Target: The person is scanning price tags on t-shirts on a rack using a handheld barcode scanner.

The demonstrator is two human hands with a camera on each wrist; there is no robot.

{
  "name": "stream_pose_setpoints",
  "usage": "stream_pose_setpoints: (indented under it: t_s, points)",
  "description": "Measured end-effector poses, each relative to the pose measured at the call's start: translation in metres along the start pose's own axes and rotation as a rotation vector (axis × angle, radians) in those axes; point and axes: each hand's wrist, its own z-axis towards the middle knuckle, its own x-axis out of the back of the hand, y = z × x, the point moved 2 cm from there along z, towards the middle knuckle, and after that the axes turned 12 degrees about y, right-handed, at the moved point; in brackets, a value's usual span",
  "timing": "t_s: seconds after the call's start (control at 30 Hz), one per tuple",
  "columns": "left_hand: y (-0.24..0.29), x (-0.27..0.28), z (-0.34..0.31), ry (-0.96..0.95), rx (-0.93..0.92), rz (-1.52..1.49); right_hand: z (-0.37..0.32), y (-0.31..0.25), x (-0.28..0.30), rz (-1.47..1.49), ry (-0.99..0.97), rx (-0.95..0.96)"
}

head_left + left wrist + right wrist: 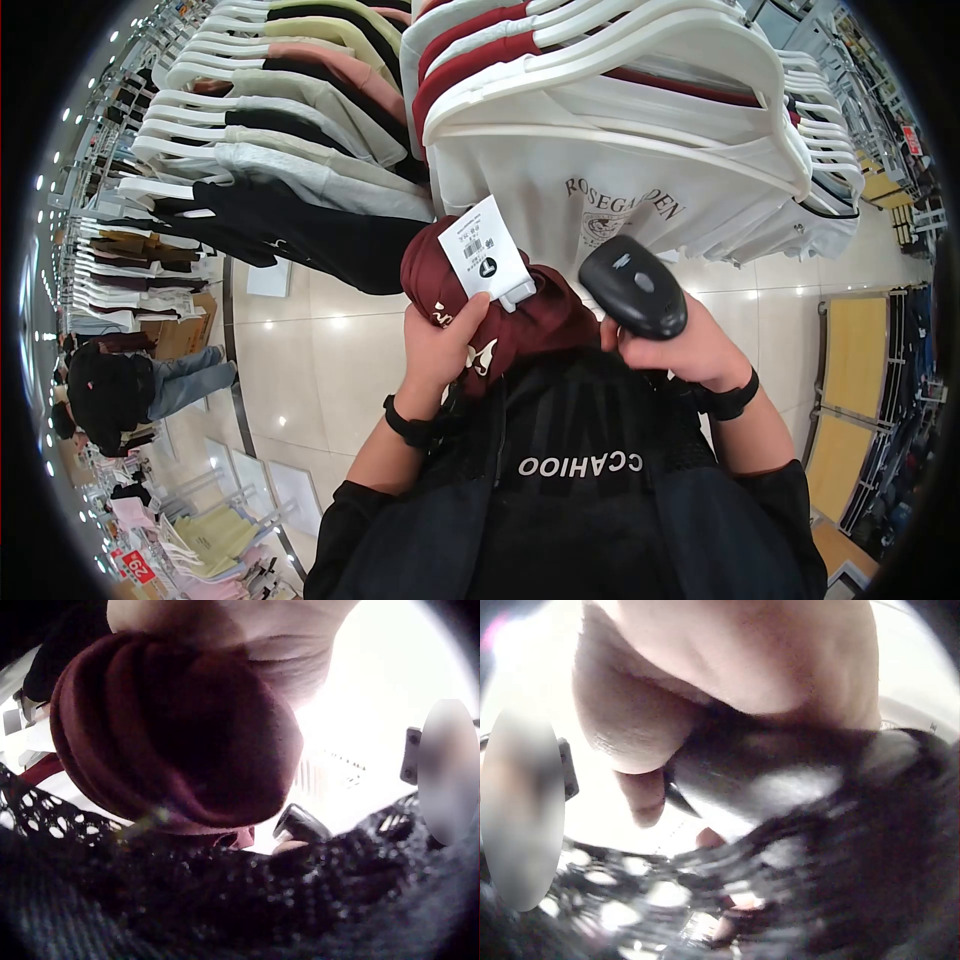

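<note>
In the head view my left hand (437, 345) grips a bunched maroon garment (424, 268) with pale lettering. Its thumb presses on the lower edge of a white price tag (487, 250) with a barcode, which lies face up over the cloth. The left wrist view shows the folds of the maroon cloth (172, 735) close up below the palm. My right hand (700, 350) holds a black handheld barcode scanner (634, 287), its rounded head pointing up and left, to the right of the tag. Part of the scanner's grip is hidden by the fingers.
A white printed shirt (520, 185) hangs on a white hanger just beyond the hands. Rows of hanging shirts (300, 185) fill the rack at the upper left. Another person (110, 395) is at the far left. Wooden panels (850, 360) stand at the right, above a tiled floor (310, 385).
</note>
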Motion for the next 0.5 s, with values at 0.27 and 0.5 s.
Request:
stream_pose_setpoints:
  t_s: [0.27, 0.5]
  points:
    - [-0.002, 0.001, -0.001, -0.004, -0.049, 0.043, 0.002, -0.005, -0.031, 0.136, -0.288, -0.13]
    - [-0.006, 0.009, -0.004, -0.035, -0.073, 0.085, 0.001, -0.004, -0.033, 0.181, -0.299, -0.128]
